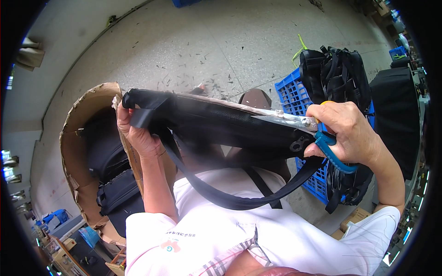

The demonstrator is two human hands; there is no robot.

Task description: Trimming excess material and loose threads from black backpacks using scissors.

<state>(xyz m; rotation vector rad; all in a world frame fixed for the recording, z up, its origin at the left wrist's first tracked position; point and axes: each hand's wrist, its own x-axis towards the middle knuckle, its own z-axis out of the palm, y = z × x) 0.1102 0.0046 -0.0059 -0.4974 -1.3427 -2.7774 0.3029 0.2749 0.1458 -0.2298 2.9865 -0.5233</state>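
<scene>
A long black bag (216, 122) with a pale edge along its top stretches across my lap between both hands. At its left end, my left hand (136, 131) is closed on the fabric, beside a short dark flap. My right hand (347, 129) grips a pair of scissors (332, 152) with teal handles, close to the bag's right end. Their silver blades lie along the top edge, pointing left. A dark ring-shaped fitting (296, 146) sits just below them on the bag. From the bag a wide black strap (221, 200) loops down over my white shirt.
An open cardboard box (71, 152) with black bags inside stands at my left. To the right, a blue plastic crate (290, 94) holds more black bags (338, 76) with straps. Dark scraps (184, 76) litter the grey floor ahead. Small cartons (354, 218) lie behind my right elbow.
</scene>
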